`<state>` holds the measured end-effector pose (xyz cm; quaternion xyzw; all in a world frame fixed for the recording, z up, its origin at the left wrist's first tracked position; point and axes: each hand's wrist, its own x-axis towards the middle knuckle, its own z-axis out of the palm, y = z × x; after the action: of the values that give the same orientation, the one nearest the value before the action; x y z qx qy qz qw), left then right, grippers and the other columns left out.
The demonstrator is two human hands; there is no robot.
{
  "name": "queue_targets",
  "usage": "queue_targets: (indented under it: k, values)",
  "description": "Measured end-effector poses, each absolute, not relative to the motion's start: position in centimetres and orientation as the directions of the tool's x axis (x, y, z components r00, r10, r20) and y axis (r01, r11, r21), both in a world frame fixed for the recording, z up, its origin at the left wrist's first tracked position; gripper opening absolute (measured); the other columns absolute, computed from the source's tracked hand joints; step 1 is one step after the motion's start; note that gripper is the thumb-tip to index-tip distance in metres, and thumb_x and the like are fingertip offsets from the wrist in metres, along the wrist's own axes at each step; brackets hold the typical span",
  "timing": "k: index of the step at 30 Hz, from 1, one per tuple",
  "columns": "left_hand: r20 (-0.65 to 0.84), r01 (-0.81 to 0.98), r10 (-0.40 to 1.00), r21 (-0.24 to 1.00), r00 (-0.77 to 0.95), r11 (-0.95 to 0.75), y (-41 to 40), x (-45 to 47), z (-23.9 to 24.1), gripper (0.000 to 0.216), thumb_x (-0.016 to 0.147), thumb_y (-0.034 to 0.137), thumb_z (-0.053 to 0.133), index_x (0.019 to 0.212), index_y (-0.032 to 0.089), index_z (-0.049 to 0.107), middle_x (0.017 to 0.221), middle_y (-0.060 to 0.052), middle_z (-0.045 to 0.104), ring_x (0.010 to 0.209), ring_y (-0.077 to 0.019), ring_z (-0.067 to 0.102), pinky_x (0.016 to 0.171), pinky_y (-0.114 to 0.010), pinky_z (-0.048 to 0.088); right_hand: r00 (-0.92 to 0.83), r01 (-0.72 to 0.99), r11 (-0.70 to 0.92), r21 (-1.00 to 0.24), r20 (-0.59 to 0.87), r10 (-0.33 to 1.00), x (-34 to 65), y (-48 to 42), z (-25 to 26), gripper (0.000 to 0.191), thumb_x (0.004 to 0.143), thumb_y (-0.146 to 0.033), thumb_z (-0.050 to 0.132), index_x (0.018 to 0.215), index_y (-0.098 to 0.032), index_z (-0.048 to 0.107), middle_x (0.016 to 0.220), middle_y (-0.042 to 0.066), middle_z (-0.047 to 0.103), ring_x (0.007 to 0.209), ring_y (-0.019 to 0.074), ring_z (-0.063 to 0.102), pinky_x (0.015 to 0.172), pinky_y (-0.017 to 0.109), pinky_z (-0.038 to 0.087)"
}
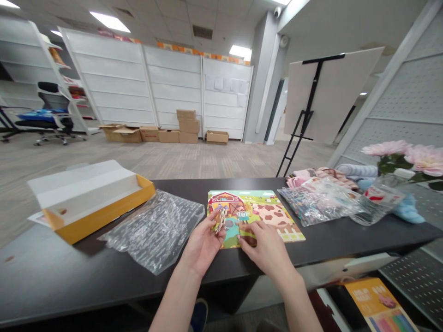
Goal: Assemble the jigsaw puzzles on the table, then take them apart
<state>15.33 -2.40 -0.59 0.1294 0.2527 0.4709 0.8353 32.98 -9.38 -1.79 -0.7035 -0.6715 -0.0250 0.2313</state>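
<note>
A farm picture puzzle with a red barn and a spotted cow lies flat on the dark table in front of me. Several small puzzle pieces are gripped in a bunch in my left hand, over the puzzle's left side. My right hand rests palm down at the puzzle's lower middle, fingers bent and the thumb apart from the index finger. Nothing shows between those fingertips. That hand covers part of the picture below the farmer figure.
Left of the puzzle lie a crumpled clear plastic bag and an open yellow box with a white lid. To the right are a clear bag of colourful bits, folded cloths and pink flowers. An orange box sits lower right.
</note>
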Motion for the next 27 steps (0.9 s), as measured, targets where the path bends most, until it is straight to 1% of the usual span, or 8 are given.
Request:
queue_targets:
  k: [2, 5, 8, 12, 16, 21, 27]
  values:
    - [-0.296, -0.723, 0.859, 0.464, 0.417, 0.511, -2.4, 15.4, -0.4, 0.039, 0.081, 0.001, 0.060, 0.117, 0.013, 0.066, 0.089, -0.007, 0.068, 0.070, -0.0120, 0.064, 0.053, -0.018, 0.049, 0.108, 0.955, 0.002, -0.296, 0.355, 0.929, 32.7, -9.3, -1.6, 0.012, 0.089, -0.032, 0.064, 0.095, -0.024, 0.070, 0.092, 0.010, 0.072, 0.088, 0.0283, 0.068, 0.078, 0.038, 0.047]
    - [-0.296, -0.726, 0.867, 0.474, 0.400, 0.497, -2.5, 15.5, -0.2, 0.033, 0.083, 0.001, 0.061, 0.113, 0.012, 0.068, 0.094, -0.008, 0.071, 0.071, -0.0115, 0.065, 0.055, -0.018, 0.052, 0.132, 0.941, -0.010, -0.338, 0.339, 0.932, 32.7, -9.3, -1.1, 0.011, 0.089, -0.029, 0.059, 0.092, -0.023, 0.067, 0.085, 0.007, 0.072, 0.080, 0.0260, 0.068, 0.073, 0.035, 0.046]
    - [-0.293, -0.721, 0.875, 0.495, 0.386, 0.484, -2.5, 15.5, -0.3, 0.029, 0.084, 0.001, 0.062, 0.110, 0.011, 0.069, 0.095, -0.009, 0.071, 0.070, -0.0110, 0.065, 0.056, -0.018, 0.052, 0.155, 0.916, -0.019, -0.401, 0.309, 0.938, 33.2, -9.3, -0.8, 0.013, 0.090, -0.029, 0.055, 0.096, -0.022, 0.065, 0.086, 0.007, 0.072, 0.079, 0.0255, 0.067, 0.071, 0.034, 0.046]
    - [-0.279, -0.707, 0.874, 0.513, 0.399, 0.487, -2.3, 15.3, -0.7, 0.029, 0.084, 0.004, 0.065, 0.111, 0.013, 0.069, 0.090, -0.006, 0.069, 0.065, -0.0092, 0.062, 0.051, -0.017, 0.048, 0.103, 0.877, 0.068, -0.475, 0.326, 0.940, 34.1, -9.2, -1.0, 0.022, 0.093, -0.032, 0.053, 0.109, -0.022, 0.064, 0.098, 0.008, 0.073, 0.093, 0.0273, 0.067, 0.081, 0.038, 0.050]
    - [-0.288, -0.697, 0.869, 0.519, 0.403, 0.495, -2.3, 15.3, -0.9, 0.025, 0.083, 0.007, 0.066, 0.107, 0.014, 0.070, 0.085, -0.003, 0.066, 0.060, -0.0074, 0.057, 0.046, -0.016, 0.042, 0.034, 0.847, 0.161, -0.506, 0.353, 0.935, 34.8, -9.0, -1.5, 0.020, 0.095, -0.035, 0.056, 0.107, -0.023, 0.066, 0.101, 0.008, 0.073, 0.094, 0.0259, 0.066, 0.084, 0.039, 0.051]
    - [-0.306, -0.672, 0.876, 0.561, 0.373, 0.483, -2.6, 15.6, -0.5, 0.031, 0.081, 0.005, 0.063, 0.110, 0.013, 0.071, 0.094, -0.006, 0.069, 0.063, -0.0082, 0.058, 0.048, -0.018, 0.045, 0.016, 0.783, 0.206, -0.587, 0.349, 0.937, 35.2, -9.0, -1.8, 0.022, 0.091, -0.034, 0.064, 0.110, -0.024, 0.066, 0.106, 0.007, 0.072, 0.098, 0.0252, 0.066, 0.087, 0.039, 0.052]
    - [-0.304, -0.663, 0.867, 0.560, 0.394, 0.497, -2.8, 16.0, -0.7, 0.032, 0.082, 0.005, 0.063, 0.112, 0.014, 0.069, 0.093, -0.006, 0.069, 0.061, -0.0080, 0.057, 0.051, -0.018, 0.046, 0.034, 0.648, 0.206, -0.733, 0.298, 0.954, 35.6, -8.6, -2.4, 0.030, 0.085, -0.030, 0.071, 0.113, -0.023, 0.066, 0.111, 0.007, 0.074, 0.104, 0.0251, 0.068, 0.095, 0.042, 0.053]
